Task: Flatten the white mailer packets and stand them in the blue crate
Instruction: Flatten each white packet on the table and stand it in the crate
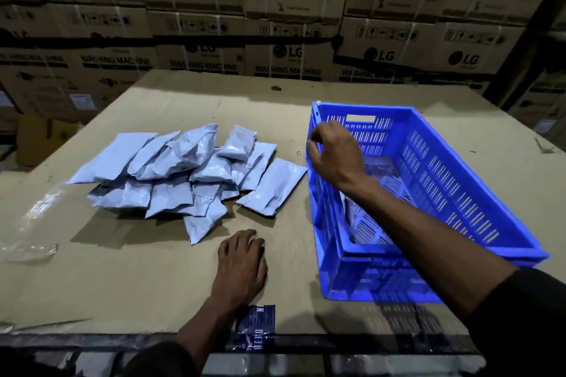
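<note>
While packets (180, 171) lie heaped, right hand (333, 156) over crate (428, 180).

Left hand (242, 263) flat on cardboard table (137, 269) near heaped mailers (183, 171); right hand (333, 153), fingers loosely curled, above blue crate (444, 168) holding one mailer (349, 211).

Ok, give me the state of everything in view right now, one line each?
Left hand: flat on the cardboard tabletop, holding nothing.
Right hand: over the crate's left wall, fingers loosely curled, empty.
Blue crate: upright, one packet leaning inside against the left wall.
Pile of white packets: loose heap left of the crate, not yet flattened.
</note>
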Tool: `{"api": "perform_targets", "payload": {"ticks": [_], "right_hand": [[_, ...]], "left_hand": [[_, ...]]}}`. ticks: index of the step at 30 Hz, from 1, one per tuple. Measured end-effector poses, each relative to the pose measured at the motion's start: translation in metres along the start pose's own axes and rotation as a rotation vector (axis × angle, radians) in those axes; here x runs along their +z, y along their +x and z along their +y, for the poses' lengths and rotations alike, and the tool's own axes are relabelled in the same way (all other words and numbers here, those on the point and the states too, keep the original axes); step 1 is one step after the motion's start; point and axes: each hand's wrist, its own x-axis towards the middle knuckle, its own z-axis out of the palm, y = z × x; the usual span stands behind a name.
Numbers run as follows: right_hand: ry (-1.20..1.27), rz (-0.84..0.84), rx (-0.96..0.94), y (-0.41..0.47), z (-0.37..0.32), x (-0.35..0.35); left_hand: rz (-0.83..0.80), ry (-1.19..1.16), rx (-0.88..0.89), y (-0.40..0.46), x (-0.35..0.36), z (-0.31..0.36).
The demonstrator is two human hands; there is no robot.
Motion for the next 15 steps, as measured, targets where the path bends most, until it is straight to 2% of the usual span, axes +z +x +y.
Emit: {"api": "perform_targets", "payload": {"ticks": [3, 7, 11, 15], "right_hand": [[0.012, -0.039, -0.051, 0.003, -0.05, 0.014], [0.001, -0.241, 0.013, -0.012, -0.095, 0.051], [-0.1, -0.532, 0.148, -0.051, -0.092, 0.1], [-0.156, -0.762, 0.25, -0.081, -0.079, 0.138]], "left_hand": [[0.029, 0.03, 0.009, -0.009, -0.014, -0.028], [0.03, 0.074, -0.116, -0.027, -0.041, -0.074], [-0.001, 0.062, -0.24, -0.054, -0.061, -0.111], [-0.07, 0.085, -0.257, -0.058, -0.067, -0.12]]}}
